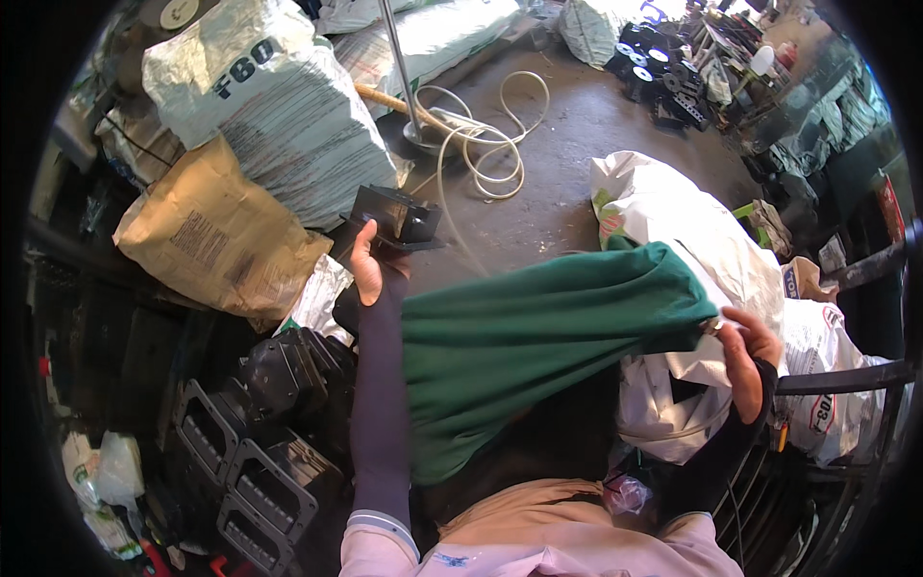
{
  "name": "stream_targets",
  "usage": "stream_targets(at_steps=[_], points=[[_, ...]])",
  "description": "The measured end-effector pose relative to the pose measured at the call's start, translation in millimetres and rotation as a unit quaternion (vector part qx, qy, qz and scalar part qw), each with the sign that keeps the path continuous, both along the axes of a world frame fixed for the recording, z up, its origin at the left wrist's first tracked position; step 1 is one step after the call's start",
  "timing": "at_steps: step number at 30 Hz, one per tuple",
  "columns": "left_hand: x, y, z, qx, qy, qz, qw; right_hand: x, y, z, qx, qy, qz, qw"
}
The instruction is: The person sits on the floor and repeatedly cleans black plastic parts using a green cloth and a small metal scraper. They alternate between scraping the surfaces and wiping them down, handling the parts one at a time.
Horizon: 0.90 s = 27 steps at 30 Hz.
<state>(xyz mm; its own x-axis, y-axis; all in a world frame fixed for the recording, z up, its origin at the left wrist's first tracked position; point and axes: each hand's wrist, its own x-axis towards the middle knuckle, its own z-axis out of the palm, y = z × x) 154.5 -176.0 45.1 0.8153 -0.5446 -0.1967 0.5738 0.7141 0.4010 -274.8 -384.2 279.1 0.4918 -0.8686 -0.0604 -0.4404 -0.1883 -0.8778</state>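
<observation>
My left hand [367, 266] grips a black box-shaped part [396, 217] with a flat flange, its thumb along the near side. A green cloth [548, 337] stretches in folds from beside my left forearm to my right hand [750, 354]. At the cloth's right end, the right fingers are pinched together around something small with a light glint. What exactly they hold is too small to make out. Several black parts with rectangular frames [260, 481] are piled left of my left forearm.
A brown paper sack [226, 236] and a large white sack [269, 115] stand at the left. White sacks [692, 221] lie at the right. A pale hose [505, 168] coils on the floor by a metal pole [396, 62]. Black parts [663, 77] are heaped far right.
</observation>
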Motion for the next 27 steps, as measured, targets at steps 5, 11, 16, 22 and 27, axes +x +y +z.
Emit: stream_targets(at_steps=[5,11,16,22,27], points=[[-3.4,5.7,4.4,-0.003,-0.01,-0.003,1.0,-18.2,-13.0,-13.2,-0.049,-0.131,-0.062,0.988],[-14.0,-5.4,12.5,0.082,-0.048,-0.015,0.995,17.7,10.1,-13.3,-0.043,-0.312,0.021,0.949],[-22.0,-18.4,12.3,0.112,-0.099,-0.09,0.985,45.2,17.0,-6.2,-0.145,-0.209,0.097,0.962],[-26.4,-28.3,18.9,0.13,-0.133,-0.074,0.98,81.3,41.4,-10.0,0.146,-0.407,0.281,0.857],[-25.6,-39.7,14.0,0.19,-0.11,-0.088,0.972,132.2,33.0,-11.7,0.174,-0.09,0.282,0.939]])
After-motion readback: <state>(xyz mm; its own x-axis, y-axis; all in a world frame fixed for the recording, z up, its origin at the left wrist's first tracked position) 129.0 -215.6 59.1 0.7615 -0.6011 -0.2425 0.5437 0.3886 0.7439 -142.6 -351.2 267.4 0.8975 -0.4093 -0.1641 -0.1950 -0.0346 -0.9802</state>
